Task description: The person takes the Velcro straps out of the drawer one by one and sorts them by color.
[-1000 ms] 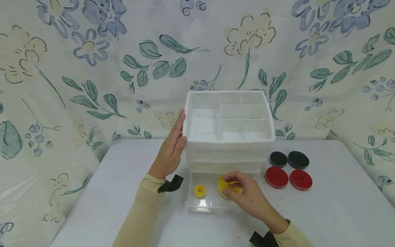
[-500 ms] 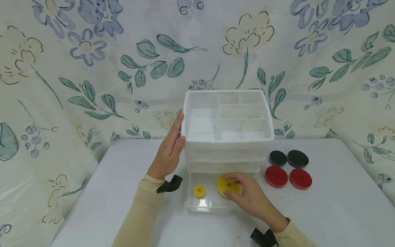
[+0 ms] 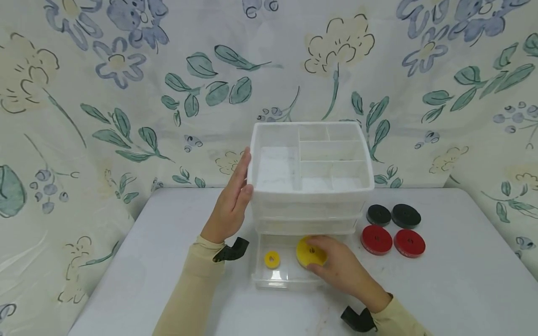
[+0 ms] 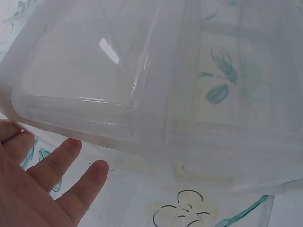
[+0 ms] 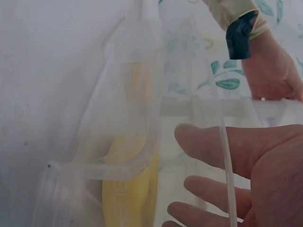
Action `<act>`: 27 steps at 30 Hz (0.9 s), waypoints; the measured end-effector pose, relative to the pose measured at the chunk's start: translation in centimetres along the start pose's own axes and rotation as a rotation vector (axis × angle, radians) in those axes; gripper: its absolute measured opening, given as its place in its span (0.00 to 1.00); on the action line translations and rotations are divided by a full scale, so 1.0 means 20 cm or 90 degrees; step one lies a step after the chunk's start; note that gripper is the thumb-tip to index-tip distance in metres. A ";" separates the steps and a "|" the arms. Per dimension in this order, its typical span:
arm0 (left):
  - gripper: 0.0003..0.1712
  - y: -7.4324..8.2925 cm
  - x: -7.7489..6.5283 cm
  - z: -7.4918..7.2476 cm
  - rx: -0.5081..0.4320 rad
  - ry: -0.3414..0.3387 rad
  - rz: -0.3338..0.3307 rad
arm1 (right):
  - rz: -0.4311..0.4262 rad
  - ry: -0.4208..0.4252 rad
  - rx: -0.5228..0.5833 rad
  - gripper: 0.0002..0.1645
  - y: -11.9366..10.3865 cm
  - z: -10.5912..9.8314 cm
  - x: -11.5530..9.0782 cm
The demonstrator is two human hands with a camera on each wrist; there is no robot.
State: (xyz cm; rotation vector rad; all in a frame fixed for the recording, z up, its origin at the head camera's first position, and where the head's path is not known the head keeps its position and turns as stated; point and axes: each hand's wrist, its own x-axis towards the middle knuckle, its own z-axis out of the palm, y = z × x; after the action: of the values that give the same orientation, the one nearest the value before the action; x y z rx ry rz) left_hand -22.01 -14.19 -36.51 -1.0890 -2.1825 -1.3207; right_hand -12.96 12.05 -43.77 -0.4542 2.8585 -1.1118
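Soft even light, faint shadows, glare on clear drawer point(image 3: 287, 261) — wrist views hazy

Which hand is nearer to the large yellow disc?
Right: the right hand is at the right edge of the disc; the left hand is farther, beside the organizer.

- Right hand point(image 5: 270, 175), one: thumb and fingers extended, crossed by a clear edge.
- Clear plastic container point(image 5: 97, 171), one: I see it around the fingertips.
- Yellow disc point(image 5: 137, 201), lettered: just beside those fingertips.
- Left hand point(image 5: 274, 68), beyond the right; dark band point(image 5: 239, 38) at its cuff.
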 end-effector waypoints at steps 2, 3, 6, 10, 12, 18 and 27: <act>0.35 0.00 0.00 0.00 0.000 0.000 0.000 | 0.002 -0.013 0.003 0.32 0.00 0.00 0.00; 0.35 0.00 0.00 0.00 -0.001 0.001 0.000 | 0.004 -0.021 0.007 0.33 0.01 0.00 0.00; 0.35 0.00 0.00 0.00 -0.001 0.001 -0.001 | 0.001 -0.036 0.007 0.35 0.01 0.00 0.01; 0.35 0.00 0.00 0.00 -0.001 0.002 -0.002 | -0.009 -0.043 -0.008 0.36 0.02 0.00 0.01; 0.35 0.00 0.00 0.00 -0.001 0.001 -0.001 | -0.009 -0.046 -0.012 0.37 0.03 0.01 0.02; 0.35 -0.01 -0.01 0.00 -0.001 0.002 -0.001 | 0.005 -0.057 -0.008 0.38 0.04 0.01 0.03; 0.34 0.00 0.00 0.01 -0.007 0.002 -0.001 | 0.034 -0.068 0.011 0.41 0.05 0.01 0.05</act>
State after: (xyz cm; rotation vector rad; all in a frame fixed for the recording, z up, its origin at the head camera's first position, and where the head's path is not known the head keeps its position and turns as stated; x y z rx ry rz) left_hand -22.01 -14.14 -36.67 -1.0875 -2.1769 -1.3360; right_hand -14.10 12.29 -44.58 -0.4204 2.7505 -1.0683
